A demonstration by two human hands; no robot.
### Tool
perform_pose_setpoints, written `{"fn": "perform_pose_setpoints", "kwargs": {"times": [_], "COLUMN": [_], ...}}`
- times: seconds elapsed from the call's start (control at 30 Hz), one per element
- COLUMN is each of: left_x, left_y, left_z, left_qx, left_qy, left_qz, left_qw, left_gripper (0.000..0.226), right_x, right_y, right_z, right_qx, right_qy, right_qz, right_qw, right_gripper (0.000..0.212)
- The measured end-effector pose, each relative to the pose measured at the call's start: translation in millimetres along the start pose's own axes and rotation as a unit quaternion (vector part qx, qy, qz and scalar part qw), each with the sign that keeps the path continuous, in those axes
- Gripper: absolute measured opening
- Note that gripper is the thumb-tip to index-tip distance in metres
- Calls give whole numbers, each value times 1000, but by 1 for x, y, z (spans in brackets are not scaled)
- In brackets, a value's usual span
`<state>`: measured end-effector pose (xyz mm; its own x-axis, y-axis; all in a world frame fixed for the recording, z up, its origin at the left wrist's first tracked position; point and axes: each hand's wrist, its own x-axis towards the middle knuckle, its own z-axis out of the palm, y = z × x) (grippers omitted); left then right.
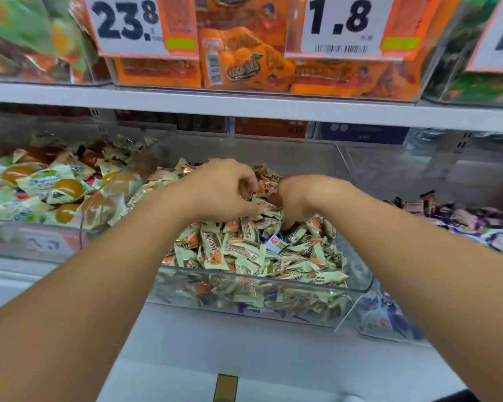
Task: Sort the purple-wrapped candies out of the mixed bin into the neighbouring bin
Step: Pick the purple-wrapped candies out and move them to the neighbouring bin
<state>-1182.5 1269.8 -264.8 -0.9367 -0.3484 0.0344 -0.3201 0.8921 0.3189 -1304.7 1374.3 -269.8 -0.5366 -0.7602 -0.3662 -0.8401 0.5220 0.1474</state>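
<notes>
A clear plastic mixed bin (357, 285) holds a heap of cream-and-orange wrapped candies (244, 250). A few purple-blue wrappers show among them, one (275, 242) near the middle. Both hands are down in the far part of the heap. My left hand (224, 190) has its fingers curled into the candies. My right hand (296, 198) is bent down at the wrist, fingertips buried in the pile. What either hand holds is hidden. The neighbouring bin (476, 224) on the right holds purple-wrapped candies.
On the left, another clear bin (41, 192) holds green-and-orange jelly cups. A shelf edge (244, 105) runs above, with orange snack packs and price cards reading 23.8 and 1.8. The white shelf floor (215, 343) lies in front of the bins.
</notes>
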Motion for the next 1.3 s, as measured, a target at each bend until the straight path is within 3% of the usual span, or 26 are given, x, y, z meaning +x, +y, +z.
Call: {"fn": "perform_pose_setpoints", "kwargs": {"times": [0.07, 0.13, 0.3, 0.43, 0.57, 0.67, 0.77, 0.87, 0.97, 1.07, 1.23, 1.3], "left_x": [4, 4, 7, 5, 1, -6, -13, -17, -17, -15, -5, -1], "left_y": [-3, -5, -11, -16, -20, -15, -6, 0, 3, 9, 18, 13], "left_z": [13, 16, 16, 8, 0, 0, 4, 5, 7, 12, 26, 28], "left_qx": [32, 20, -5, -54, -129, -154, -103, -32, 52, 90, 133, 109], "left_qy": [-11, -5, -4, 44, 105, 55, -2, -64, -115, -119, -82, -79], "left_qz": [8, 5, 18, 6, 2, -6, 14, 32, 27, 3, 41, 38], "left_qw": [999, 1000, 1000, 998, 986, 987, 995, 997, 992, 989, 987, 990], "left_gripper": [27, 16, 5, 11, 17, 29, 21, 20, 47, 59, 39, 32], "right_x": [3, 4, -15, -26, -35, -39, -32, -28, -32, -33, -32, -31], "right_y": [0, 8, 16, 2, 12, 11, 1, 3, 22, 33, 25, 25], "right_z": [0, -2, -21, -15, -12, -7, 8, 9, -8, -13, -9, -10], "right_qx": [-9, 26, 150, 197, 190, 205, 142, 130, 206, 317, 581, 572], "right_qy": [4, 44, 76, -6, -14, -6, -37, -9, 64, 64, -42, -23], "right_qz": [-1, 7, -15, -73, -91, -112, -109, -102, -31, 18, 33, 39], "right_qw": [1000, 999, 986, 978, 978, 972, 983, 986, 976, 946, 813, 819], "right_gripper": [27, 9, 31, 39, 39, 21, 21, 21, 29, 28, 13, 12]}}
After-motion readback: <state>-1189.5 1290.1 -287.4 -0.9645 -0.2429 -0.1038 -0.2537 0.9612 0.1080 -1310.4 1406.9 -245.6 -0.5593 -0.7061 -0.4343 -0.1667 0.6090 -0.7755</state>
